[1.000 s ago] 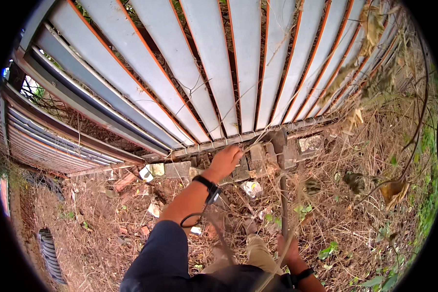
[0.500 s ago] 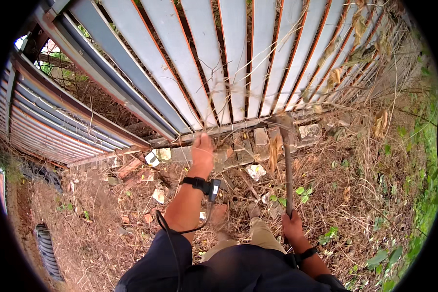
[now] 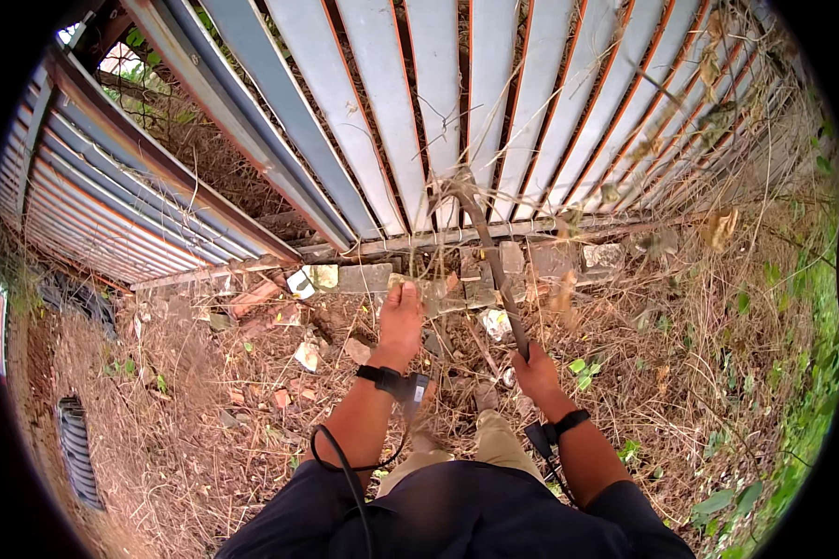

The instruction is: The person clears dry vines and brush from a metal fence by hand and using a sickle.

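Note:
My right hand (image 3: 536, 371) is closed around the lower end of a long wooden-handled hoe-like tool (image 3: 500, 279). The handle slants up and left. Its dark head lies among dry twigs in front of the grey slatted fence (image 3: 443, 93), and the twigs and blur hide its exact shape. My left hand (image 3: 401, 321) is closed over the brick edging, with thin dry stems (image 3: 435, 270) running up from it toward the tool's head. Both wrists wear black straps, and a cable hangs from the left one.
Bricks (image 3: 364, 278) and pale stone chunks (image 3: 496, 323) line the fence foot. Dry stems and brick pieces cover the ground. A ribbed black object (image 3: 79, 452) lies at left. Tangled dry vines (image 3: 718, 140) hang at right, beside green plants (image 3: 811, 401).
The tool's head has swung up and left to the fence slats. My right hand has risen slightly leftward, and my left hand has drawn down toward me.

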### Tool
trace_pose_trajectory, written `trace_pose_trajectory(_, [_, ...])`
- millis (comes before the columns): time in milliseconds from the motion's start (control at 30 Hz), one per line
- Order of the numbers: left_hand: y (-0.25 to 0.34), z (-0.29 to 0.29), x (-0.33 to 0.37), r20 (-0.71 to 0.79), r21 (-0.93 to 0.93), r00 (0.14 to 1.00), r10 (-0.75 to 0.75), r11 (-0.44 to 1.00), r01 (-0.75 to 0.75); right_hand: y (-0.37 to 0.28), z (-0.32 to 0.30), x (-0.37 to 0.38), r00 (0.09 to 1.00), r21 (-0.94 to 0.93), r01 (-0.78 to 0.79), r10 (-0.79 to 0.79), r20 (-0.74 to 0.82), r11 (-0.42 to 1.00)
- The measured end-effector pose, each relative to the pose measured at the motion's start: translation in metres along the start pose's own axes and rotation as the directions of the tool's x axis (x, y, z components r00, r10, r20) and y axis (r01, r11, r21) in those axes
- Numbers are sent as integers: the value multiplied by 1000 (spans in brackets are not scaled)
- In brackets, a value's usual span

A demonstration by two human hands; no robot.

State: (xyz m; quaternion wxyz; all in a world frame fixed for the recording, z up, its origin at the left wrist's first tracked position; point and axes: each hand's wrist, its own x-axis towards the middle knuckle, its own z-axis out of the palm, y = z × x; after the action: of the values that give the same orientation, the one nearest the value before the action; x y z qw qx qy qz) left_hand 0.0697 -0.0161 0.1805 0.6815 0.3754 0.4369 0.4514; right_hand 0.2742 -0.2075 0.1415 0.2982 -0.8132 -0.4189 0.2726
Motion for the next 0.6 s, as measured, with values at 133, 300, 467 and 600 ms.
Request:
trace_pose_trajectory(133, [13,-18,7,42,-36,997,63,997,-61,20,-13,-10,999,-98,0,-3,-32,995])
trace_pose_trajectory(300, [10,-48,-20,-89,-17,990,-108,994,106,33,-48,-126,987,-40,-162,161,-24,986])
trace_pose_trajectory(467, [-19,-146,-78,-244,303,956,-161,924,233,45,-81,-222,968,-158,-244,251,24,957])
trace_pose_trajectory(600, [-31,-292,-144,-484,426,862,-147,821,379,74,-53,-212,922,-74,-384,387,24,920])
